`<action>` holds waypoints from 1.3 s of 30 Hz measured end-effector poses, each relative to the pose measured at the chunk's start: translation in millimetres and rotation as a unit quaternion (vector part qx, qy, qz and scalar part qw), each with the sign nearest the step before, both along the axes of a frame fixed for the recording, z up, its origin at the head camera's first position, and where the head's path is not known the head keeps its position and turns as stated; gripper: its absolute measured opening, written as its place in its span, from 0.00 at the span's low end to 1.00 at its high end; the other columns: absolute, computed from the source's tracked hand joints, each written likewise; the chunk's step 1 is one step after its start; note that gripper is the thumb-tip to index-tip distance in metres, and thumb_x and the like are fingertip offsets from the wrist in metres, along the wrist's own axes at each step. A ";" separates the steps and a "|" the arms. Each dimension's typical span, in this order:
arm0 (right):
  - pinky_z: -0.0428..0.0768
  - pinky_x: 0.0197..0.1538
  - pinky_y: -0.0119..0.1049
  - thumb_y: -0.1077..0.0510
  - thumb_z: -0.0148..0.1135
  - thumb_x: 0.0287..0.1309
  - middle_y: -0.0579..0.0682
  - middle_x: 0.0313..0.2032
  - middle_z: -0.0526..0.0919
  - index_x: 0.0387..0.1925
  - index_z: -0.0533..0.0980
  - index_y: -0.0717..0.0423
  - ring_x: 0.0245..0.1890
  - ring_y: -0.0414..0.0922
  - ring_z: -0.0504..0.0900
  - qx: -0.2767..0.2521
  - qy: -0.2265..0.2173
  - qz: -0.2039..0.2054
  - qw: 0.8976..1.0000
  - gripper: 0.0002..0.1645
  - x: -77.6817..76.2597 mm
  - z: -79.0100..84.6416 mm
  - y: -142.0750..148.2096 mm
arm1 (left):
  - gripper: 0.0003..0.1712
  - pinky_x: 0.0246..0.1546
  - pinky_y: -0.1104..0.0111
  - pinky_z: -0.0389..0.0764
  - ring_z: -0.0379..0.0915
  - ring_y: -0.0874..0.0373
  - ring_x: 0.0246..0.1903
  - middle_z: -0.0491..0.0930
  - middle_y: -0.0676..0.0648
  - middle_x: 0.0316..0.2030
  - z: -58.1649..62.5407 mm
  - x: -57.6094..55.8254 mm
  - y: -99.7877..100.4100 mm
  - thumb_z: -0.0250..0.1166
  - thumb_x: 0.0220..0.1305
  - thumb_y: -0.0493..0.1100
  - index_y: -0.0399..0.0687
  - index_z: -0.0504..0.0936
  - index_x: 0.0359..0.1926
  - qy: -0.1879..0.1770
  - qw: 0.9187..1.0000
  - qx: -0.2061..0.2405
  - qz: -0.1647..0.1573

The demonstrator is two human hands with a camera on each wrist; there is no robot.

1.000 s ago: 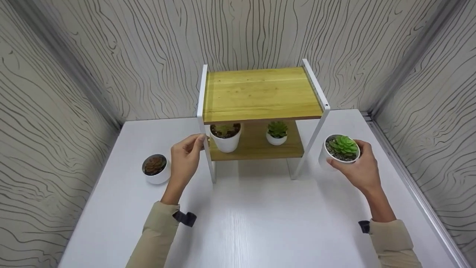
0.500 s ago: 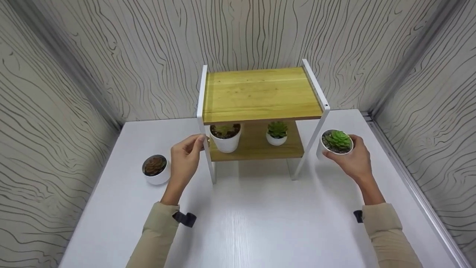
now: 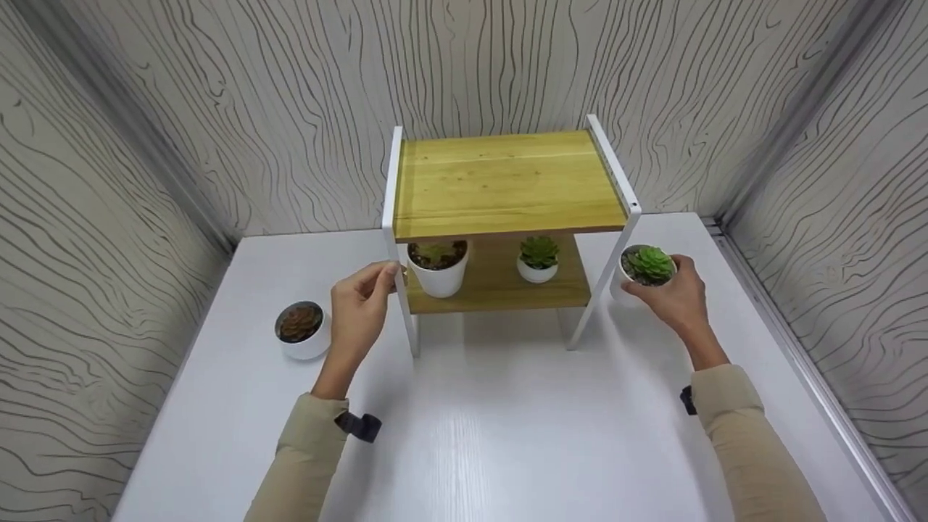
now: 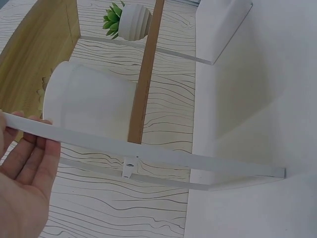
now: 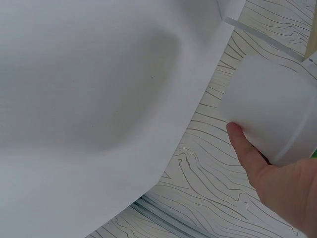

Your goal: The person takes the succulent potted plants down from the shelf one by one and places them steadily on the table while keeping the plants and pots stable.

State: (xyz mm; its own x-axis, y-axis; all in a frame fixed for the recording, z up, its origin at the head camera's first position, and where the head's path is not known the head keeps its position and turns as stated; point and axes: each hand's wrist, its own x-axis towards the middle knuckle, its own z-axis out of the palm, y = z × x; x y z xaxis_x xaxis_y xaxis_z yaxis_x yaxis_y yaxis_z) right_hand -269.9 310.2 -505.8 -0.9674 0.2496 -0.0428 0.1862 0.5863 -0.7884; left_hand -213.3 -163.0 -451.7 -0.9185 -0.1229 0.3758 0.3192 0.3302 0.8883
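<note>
My left hand (image 3: 357, 312) pinches the white front-left post (image 4: 168, 153) of a two-tier shelf with wooden boards. In the right hand (image 3: 674, 297) is a white potted succulent (image 3: 650, 264) with green leaves, held at the pot's sides just right of the shelf's front-right post. Its pot (image 5: 267, 104) appears above the table in the right wrist view. Two plants stand on the lower board (image 3: 500, 299): a larger white pot (image 3: 442, 281) at left, with its plant partly under the top board (image 3: 507, 181), and a small green succulent (image 3: 538, 254) at right.
A brownish succulent in a white pot (image 3: 308, 344) stands on the white table (image 3: 464, 435), left of the left hand. Wood-patterned panels (image 3: 464, 65) enclose the back and both sides. A metal rail (image 3: 805, 370) runs along the table's right edge.
My right hand has carried the green succulent leftward and away from me, closer to the shelf's right side. The left hand keeps its place on the post.
</note>
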 end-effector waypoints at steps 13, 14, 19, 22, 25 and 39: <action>0.68 0.78 0.63 0.40 0.78 0.56 0.73 0.76 0.59 0.80 0.45 0.70 0.77 0.67 0.64 -0.013 -0.051 -0.008 0.999 0.70 -27.0 -19.2 -5.2 | 0.14 0.52 0.65 0.90 0.91 0.48 0.45 0.91 0.39 0.46 -0.4 0.6 -3.0 0.62 0.78 0.44 0.42 0.90 0.51 0.001 1.000 0.009 0.002; 0.68 0.78 0.62 0.40 0.78 0.56 0.73 0.76 0.59 0.80 0.45 0.70 0.77 0.67 0.63 -0.017 -0.052 -0.010 0.998 0.70 -27.7 -21.9 -4.5 | 0.14 0.52 0.65 0.90 0.91 0.49 0.45 0.91 0.40 0.47 -0.1 0.5 -2.8 0.62 0.78 0.45 0.42 0.90 0.51 0.000 1.000 0.009 0.003; 0.67 0.79 0.62 0.40 0.76 0.57 0.74 0.77 0.58 0.80 0.44 0.71 0.78 0.68 0.62 -0.028 -0.042 -0.018 0.999 0.70 -28.4 -32.1 0.0 | 0.16 0.51 0.65 0.90 0.91 0.52 0.45 0.91 0.42 0.45 1.5 -1.1 -1.3 0.61 0.79 0.46 0.41 0.90 0.50 -0.006 1.000 -0.002 0.002; 0.67 0.79 0.62 0.41 0.76 0.57 0.74 0.76 0.59 0.80 0.44 0.71 0.77 0.68 0.62 -0.026 -0.042 -0.026 0.998 0.70 -28.2 -35.2 2.1 | 0.16 0.51 0.65 0.90 0.91 0.52 0.45 0.91 0.40 0.45 2.2 -1.8 -0.7 0.61 0.79 0.47 0.40 0.90 0.49 -0.009 1.000 -0.005 0.000; 0.67 0.79 0.62 0.42 0.77 0.57 0.74 0.76 0.59 0.80 0.44 0.71 0.77 0.68 0.63 -0.026 -0.042 -0.030 0.998 0.69 -27.5 -36.9 3.3 | 0.15 0.51 0.65 0.90 0.91 0.52 0.44 0.91 0.39 0.45 2.0 -1.7 -0.7 0.61 0.79 0.46 0.42 0.90 0.49 -0.012 1.000 -0.003 0.003; 0.66 0.79 0.61 0.42 0.78 0.57 0.75 0.76 0.58 0.80 0.44 0.71 0.78 0.69 0.61 -0.033 -0.046 -0.025 0.998 0.70 -24.7 -44.3 4.6 | 0.14 0.52 0.68 0.89 0.90 0.53 0.46 0.91 0.43 0.44 -0.9 -0.2 -0.8 0.61 0.79 0.46 0.44 0.90 0.50 -0.011 1.000 0.000 -0.001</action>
State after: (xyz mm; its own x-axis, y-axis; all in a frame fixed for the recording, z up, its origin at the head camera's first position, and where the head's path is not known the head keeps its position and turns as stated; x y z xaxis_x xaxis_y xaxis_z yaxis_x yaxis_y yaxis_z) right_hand -294.7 314.9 -550.1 -0.9447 0.2917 -0.1499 0.2884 0.5211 -0.8033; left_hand -213.5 -163.8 -452.6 -0.9270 -0.1210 0.3549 0.2999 0.3287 0.8955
